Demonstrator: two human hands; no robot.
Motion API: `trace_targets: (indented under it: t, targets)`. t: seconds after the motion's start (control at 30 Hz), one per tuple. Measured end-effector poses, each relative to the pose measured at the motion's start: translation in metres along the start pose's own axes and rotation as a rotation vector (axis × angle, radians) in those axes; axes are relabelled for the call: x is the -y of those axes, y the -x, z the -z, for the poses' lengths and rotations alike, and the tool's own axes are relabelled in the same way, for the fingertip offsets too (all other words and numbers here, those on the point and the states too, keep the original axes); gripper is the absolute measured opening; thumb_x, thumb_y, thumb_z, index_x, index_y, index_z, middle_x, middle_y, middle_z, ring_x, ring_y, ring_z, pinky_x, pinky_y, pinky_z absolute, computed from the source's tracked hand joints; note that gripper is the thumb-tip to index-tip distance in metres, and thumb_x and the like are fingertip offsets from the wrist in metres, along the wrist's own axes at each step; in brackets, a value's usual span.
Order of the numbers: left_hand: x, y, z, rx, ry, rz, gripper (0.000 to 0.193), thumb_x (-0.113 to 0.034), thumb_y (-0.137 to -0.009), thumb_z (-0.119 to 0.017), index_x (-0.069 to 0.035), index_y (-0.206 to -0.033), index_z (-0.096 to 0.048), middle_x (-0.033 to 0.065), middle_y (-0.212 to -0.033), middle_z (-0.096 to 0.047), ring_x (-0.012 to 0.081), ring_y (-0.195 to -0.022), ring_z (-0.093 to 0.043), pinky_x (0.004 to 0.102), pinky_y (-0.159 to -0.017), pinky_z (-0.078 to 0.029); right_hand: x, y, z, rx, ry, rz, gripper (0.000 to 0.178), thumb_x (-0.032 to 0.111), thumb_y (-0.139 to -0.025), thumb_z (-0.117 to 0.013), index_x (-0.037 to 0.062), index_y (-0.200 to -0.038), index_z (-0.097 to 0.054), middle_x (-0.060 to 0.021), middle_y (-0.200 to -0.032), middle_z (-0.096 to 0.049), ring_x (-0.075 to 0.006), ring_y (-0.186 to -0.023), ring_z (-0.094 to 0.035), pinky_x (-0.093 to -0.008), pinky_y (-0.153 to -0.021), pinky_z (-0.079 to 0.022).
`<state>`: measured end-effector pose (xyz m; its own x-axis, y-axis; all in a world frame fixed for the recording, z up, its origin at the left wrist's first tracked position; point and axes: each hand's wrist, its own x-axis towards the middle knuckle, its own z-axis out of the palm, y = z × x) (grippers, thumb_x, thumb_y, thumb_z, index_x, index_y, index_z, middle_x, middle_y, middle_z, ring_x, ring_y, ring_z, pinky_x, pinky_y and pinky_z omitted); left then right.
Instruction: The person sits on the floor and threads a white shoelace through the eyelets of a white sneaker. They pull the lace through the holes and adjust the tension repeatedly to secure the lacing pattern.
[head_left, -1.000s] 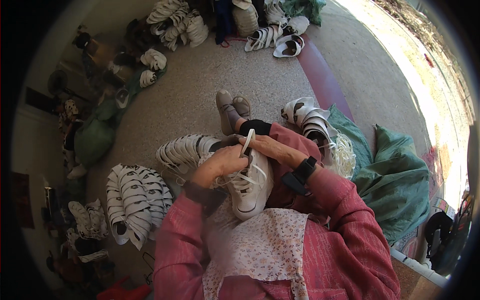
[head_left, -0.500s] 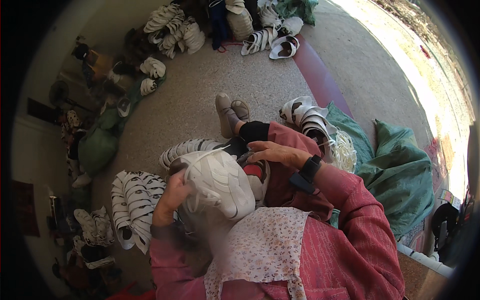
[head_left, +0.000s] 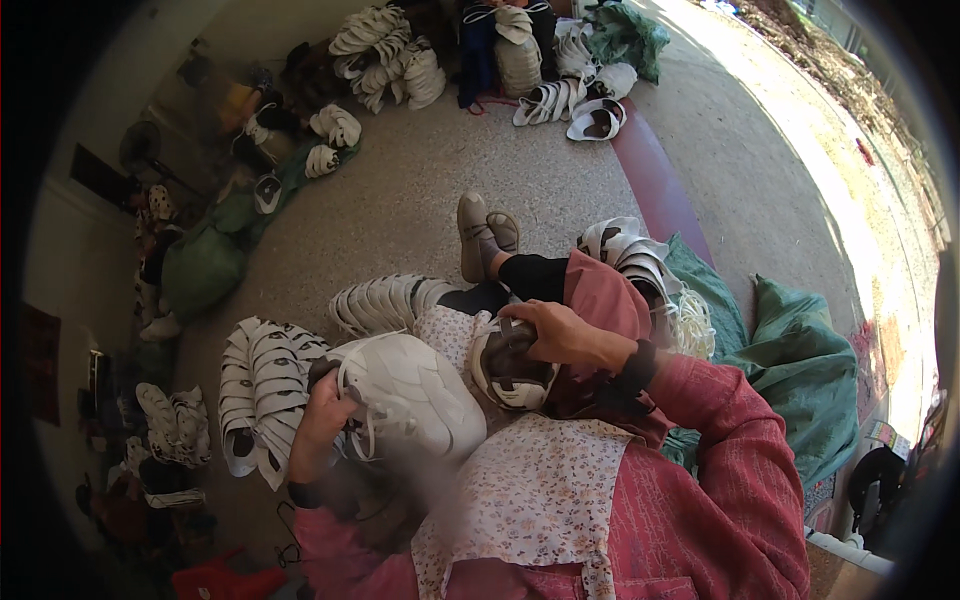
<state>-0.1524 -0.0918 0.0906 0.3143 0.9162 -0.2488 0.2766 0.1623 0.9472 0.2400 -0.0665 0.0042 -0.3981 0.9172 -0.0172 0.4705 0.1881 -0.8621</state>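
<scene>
Over my lap, my left hand (head_left: 322,412) grips the heel end of a white shoe upper (head_left: 415,390), and a pale shoelace (head_left: 362,425) loops down beside my fingers. My right hand (head_left: 568,333) holds the collar of a second shoe upper (head_left: 512,372), its brown inside facing up. The two uppers lie side by side. A floral apron (head_left: 530,480) covers my lap. Part of my left palm is hidden behind the white upper, and a blur smears the area just below it.
Nested rows of white uppers (head_left: 262,385) lie at my left, with another stack (head_left: 625,250) beyond my right knee. White laces (head_left: 690,325) hang there beside green sacks (head_left: 790,370). Farther off are more stacks (head_left: 420,75), people among work piles, and a red object (head_left: 225,578) at lower left.
My right hand has come down onto the second upper and now grips its collar; that upper's opening has turned upward. The white upper has tilted in my left hand. The view has shifted slightly.
</scene>
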Motion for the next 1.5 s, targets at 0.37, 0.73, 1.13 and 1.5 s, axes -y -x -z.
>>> trace_targets:
  t: [0.37, 0.73, 1.13, 1.5]
  targets:
    - [-0.09, -0.104, -0.133, 0.339, -0.74, -0.357, 0.036, -0.026, -0.086, -0.068, 0.001, -0.11, -0.065, 0.0239, -0.092, -0.069, 0.0362, -0.085, -0.069, 0.0412, -0.077, -0.052, -0.124, 0.117, 0.201, -0.444, -0.2, -0.027, 0.046, 0.017, -0.096, -0.065, 0.0012, -0.138, -0.055, -0.011, -0.129, -0.063, -0.0192, -0.113, -0.061, -0.032, -0.098, -0.051]
    - [-0.035, -0.174, -0.191, 0.655, -0.481, -0.312, 0.036, -0.018, -0.092, -0.068, -0.001, -0.123, -0.067, 0.0129, -0.116, -0.071, 0.0235, -0.107, -0.066, 0.0368, -0.094, -0.052, -0.011, 0.045, 0.107, -0.156, -0.854, -0.066, 0.037, 0.011, -0.09, -0.069, -0.002, -0.124, -0.063, -0.0032, -0.106, -0.067, -0.0109, -0.096, -0.064, -0.024, -0.086, -0.051]
    - [-0.001, -0.151, -0.145, 0.039, -0.039, -0.204, 0.059, -0.043, -0.098, -0.065, -0.005, -0.14, -0.049, 0.0088, -0.135, -0.052, 0.0213, -0.125, -0.05, 0.0382, -0.106, -0.04, -0.061, -0.108, 0.029, -0.214, -0.155, -0.267, 0.035, 0.009, -0.074, -0.078, -0.0033, -0.106, -0.074, -0.018, -0.085, -0.073, -0.0272, -0.079, -0.072, -0.0396, -0.073, -0.055]
    - [0.0, -0.119, -0.169, -0.074, -0.466, -0.569, 0.076, -0.033, -0.081, -0.083, -0.005, -0.141, -0.046, 0.0224, -0.145, -0.041, 0.0389, -0.134, -0.042, 0.0475, -0.112, -0.037, 0.023, -0.004, 0.002, -0.517, -0.424, -0.095, 0.05, 0.028, -0.1, -0.059, -0.0012, -0.139, -0.051, -0.0191, -0.133, -0.058, -0.0327, -0.124, -0.058, -0.0388, -0.104, -0.045]
